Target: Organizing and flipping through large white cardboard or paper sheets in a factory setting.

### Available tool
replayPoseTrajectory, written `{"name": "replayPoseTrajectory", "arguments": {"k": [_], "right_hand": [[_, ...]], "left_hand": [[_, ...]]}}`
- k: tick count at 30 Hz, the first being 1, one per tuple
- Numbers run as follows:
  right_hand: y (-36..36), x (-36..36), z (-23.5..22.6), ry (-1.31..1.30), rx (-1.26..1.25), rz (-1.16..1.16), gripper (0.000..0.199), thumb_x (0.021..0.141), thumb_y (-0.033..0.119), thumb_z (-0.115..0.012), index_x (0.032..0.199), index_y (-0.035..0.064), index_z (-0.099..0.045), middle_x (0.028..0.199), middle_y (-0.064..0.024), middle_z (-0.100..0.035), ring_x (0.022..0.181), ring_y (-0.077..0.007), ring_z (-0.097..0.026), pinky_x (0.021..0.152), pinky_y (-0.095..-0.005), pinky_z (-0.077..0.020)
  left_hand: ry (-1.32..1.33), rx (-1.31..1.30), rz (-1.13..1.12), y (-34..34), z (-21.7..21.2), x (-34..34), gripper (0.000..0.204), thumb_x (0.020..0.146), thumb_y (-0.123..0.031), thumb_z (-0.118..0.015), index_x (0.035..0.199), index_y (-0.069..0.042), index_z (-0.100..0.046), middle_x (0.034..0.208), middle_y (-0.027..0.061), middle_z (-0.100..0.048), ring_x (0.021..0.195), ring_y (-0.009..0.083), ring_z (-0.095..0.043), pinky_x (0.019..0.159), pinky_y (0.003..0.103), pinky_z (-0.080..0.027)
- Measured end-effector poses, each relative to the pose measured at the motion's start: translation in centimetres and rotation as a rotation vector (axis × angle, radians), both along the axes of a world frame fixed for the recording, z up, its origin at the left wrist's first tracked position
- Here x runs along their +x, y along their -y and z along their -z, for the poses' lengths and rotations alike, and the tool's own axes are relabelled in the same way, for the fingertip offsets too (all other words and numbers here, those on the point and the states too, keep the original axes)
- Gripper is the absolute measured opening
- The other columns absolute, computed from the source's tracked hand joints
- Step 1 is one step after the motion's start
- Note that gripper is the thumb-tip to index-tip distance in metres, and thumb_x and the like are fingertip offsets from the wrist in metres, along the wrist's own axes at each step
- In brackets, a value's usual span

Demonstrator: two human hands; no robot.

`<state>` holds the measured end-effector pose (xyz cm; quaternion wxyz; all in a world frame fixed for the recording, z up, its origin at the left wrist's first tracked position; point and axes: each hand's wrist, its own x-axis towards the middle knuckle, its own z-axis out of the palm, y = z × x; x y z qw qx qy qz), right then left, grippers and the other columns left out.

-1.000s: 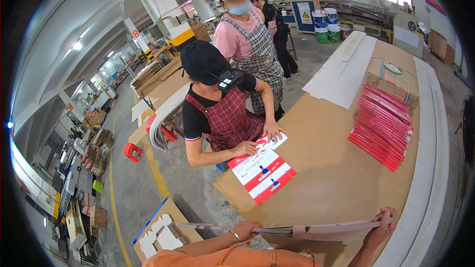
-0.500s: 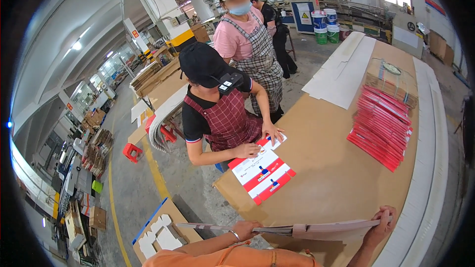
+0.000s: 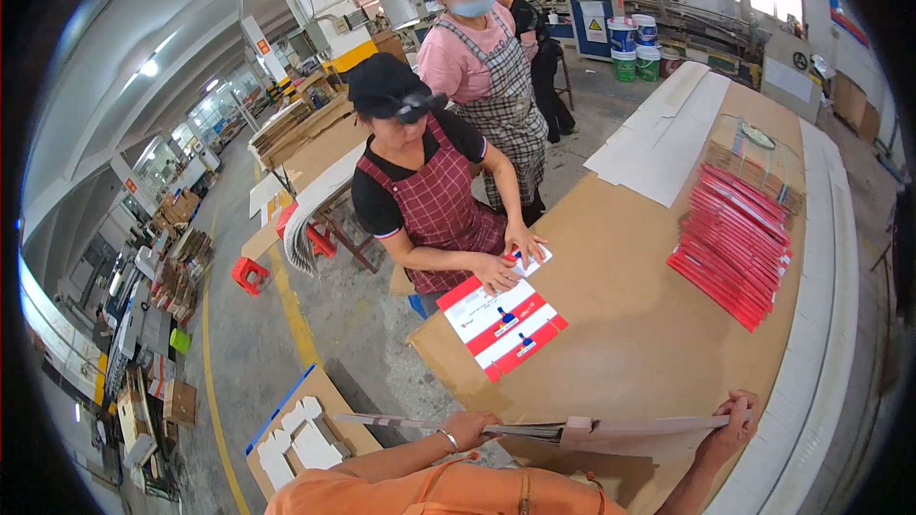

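Edge-on in front of me are thin flat cardboard sheets (image 3: 630,435), pale brown and held as one upright stack above the near side of the table. My left hand (image 3: 469,430), with a silver bracelet at the wrist, is closed round their left part. At the right end, my right hand (image 3: 738,422) grips the edge with its fingers over the top. How many sheets there are cannot be made out. Across from me, a co-worker's hands (image 3: 510,262) press on a red and white printed cardboard sheet (image 3: 504,322) lying on the table.
A pile of red folded cartons (image 3: 730,246) lies on the brown-covered table (image 3: 611,324), with a tied brown cardboard bundle (image 3: 760,157) behind it. White boards (image 3: 658,138) lie at the far end. White die-cut cardboard pieces (image 3: 303,446) are at lower left. Another person (image 3: 491,86) stands behind the co-worker.
The co-worker's head has come up and their hands have shifted slightly on the printed sheet. My hands keep the same hold on the cardboard sheets, almost unmoved.
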<state>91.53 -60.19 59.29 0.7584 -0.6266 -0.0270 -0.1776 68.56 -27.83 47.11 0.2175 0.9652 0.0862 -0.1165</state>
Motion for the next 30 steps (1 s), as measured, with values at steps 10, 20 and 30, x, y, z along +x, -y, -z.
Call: {"name": "replayPoseTrajectory", "arguments": {"k": [10, 20, 30], "right_hand": [[0.0, -0.8, -0.3, 0.028, 0.01, -0.046, 0.02, 0.087, 0.02, -0.049, 0.079, 0.0028, -0.053, 0.061, 0.0013, -0.04, 0.053, -0.0054, -0.034, 0.048, -0.0194, -0.0259], [0.4, -1.0, 0.1, 0.066, -0.019, -0.012, 0.019, 0.086, 0.02, -0.05, 0.079, 0.0031, -0.053, 0.06, 0.0004, -0.042, 0.052, -0.0066, -0.038, 0.049, -0.0203, -0.03], [0.4, -1.3, -0.4, 0.04, -0.006, -0.028, 0.019, 0.087, 0.018, -0.049, 0.078, 0.0023, -0.054, 0.061, 0.0005, -0.042, 0.055, -0.0063, -0.038, 0.051, -0.0206, -0.0292]], "left_hand": [[-0.046, -0.006, -0.017, -0.1, -0.2, -0.6, 0.022, 0.081, -0.033, -0.055, 0.095, -0.016, -0.058, 0.092, 0.0029, -0.059, 0.084, 0.0261, -0.058, 0.066, 0.039, -0.047], [-0.041, 0.017, -0.01, -0.2, 0.2, -1.2, 0.024, 0.076, -0.025, -0.06, 0.099, -0.018, -0.058, 0.093, 0.0021, -0.059, 0.081, 0.0257, -0.059, 0.067, 0.038, -0.048], [-0.019, 0.04, -0.026, 0.0, 0.2, -1.0, 0.022, 0.079, -0.03, -0.058, 0.097, -0.019, -0.059, 0.089, 0.0037, -0.06, 0.08, 0.0272, -0.059, 0.066, 0.039, -0.047]]}}
